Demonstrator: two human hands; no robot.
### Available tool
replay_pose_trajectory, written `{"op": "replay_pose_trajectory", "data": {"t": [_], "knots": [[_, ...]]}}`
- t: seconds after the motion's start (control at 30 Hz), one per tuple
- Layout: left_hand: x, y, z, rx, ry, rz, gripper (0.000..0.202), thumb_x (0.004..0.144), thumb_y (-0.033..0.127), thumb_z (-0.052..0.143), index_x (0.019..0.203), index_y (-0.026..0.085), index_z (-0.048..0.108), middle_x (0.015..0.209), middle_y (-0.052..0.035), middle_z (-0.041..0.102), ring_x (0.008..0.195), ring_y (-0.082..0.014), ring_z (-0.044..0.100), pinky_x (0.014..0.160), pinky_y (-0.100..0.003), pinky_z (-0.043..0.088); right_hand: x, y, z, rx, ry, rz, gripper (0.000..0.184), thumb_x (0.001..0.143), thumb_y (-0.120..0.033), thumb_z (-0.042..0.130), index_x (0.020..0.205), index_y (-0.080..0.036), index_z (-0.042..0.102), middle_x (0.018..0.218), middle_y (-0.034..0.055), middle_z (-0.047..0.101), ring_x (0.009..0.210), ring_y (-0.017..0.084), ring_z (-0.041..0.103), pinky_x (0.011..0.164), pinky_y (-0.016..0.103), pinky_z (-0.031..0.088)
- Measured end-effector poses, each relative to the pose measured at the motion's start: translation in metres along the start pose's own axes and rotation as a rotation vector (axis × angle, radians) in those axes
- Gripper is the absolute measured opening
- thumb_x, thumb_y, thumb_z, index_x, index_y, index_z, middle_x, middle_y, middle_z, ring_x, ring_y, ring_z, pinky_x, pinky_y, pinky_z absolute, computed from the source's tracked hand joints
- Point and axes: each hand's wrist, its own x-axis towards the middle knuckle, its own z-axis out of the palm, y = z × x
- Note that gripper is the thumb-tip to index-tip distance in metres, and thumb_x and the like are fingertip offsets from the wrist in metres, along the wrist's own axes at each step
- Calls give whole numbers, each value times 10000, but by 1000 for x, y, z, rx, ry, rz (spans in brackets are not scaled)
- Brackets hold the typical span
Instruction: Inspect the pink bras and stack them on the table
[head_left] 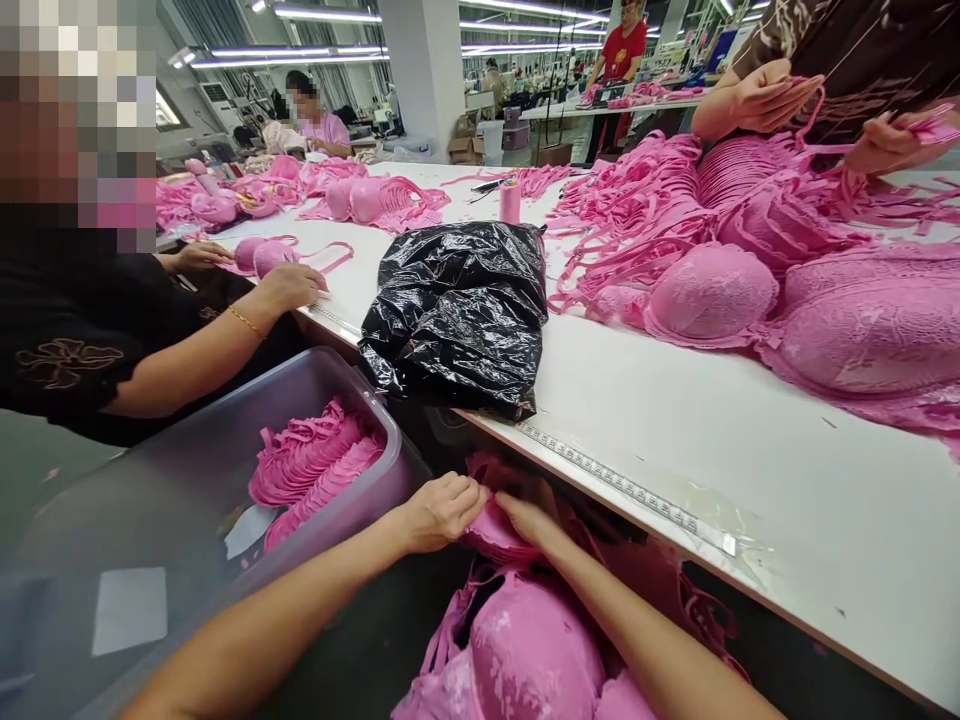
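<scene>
Worktop [637,400]: white, front edge running obliquely down to the lower right. Measuring tape [622,480] lies along that edge, partly covered by a black plastic bag [465,310], glossy and creased. Bare stretch of surface between the tape and the bra pile [712,290] at right. Grey tub [390,450], translucent plastic, at left; its rim stands just beside the left forearm, with a pink stack [322,470] inside. Room for the hands: a narrow, dark space below the worktop edge, bounded on one side by the tub.

Pink garment [495,540]: one item, in the hands, below the worktop edge; soft, folded, largely hidden by the fingers and forearm. Beneath it, a pink bra [536,640], cup rounded and smooth, paler lace pattern on its surface. Whether the two are joined cannot be told.

Left hand [446,505]: forearm reaching up from the lower left, back of hand uppermost, fingers curled and pinched narrow on the garment. Right hand [529,520]: forearm slanting in from the lower right, thumb side uppermost, gripping the same garment opposite; its remaining fingers are hidden. Fingertips of both hands close together.
</scene>
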Motion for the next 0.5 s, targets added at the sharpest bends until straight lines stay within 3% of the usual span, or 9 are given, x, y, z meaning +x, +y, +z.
{"op": "replay_pose_trajectory", "data": {"t": [0.17, 0.33, 0.43, 0.5], "knots": [[0, -7, 0, -59, -62, 45, 268, 903, 128, 326, 1048, 131, 551, 766, -88, 611, 680, -190, 547, 609, -314, 433, -3, 0, 0, 32, 88, 14, 89, 665, -162, 491, 637, -185, 572, 669, 5, 621, 630, 159, 529, 610, 267, 411], [4, -11, 10, -138, -112, 30, 212, 880, 166, 379, 905, 159, 590, 713, -70, 583, 647, -185, 529, 605, -305, 444, -2, 2, 4, 79, 90, -13, 129, 651, -151, 487, 531, -199, 482, 551, -24, 526, 560, 138, 467, 538, 249, 370], [12, -7, 19, -183, -101, -88, 246, 905, 188, 360, 836, 154, 594, 723, -70, 566, 676, -178, 547, 639, -290, 469, 0, 2, 0, 138, 68, -26, 135, 697, -184, 480, 574, -200, 533, 617, -5, 580, 610, 156, 517, 572, 263, 416], [16, -3, 22, -217, -80, -194, 276, 928, 215, 338, 883, 130, 597, 838, -107, 575, 762, -185, 568, 687, -289, 489, 1, 2, -5, 181, 48, -31, 137, 725, -217, 480, 642, -206, 588, 703, 13, 630, 673, 172, 554, 625, 282, 455]]}}
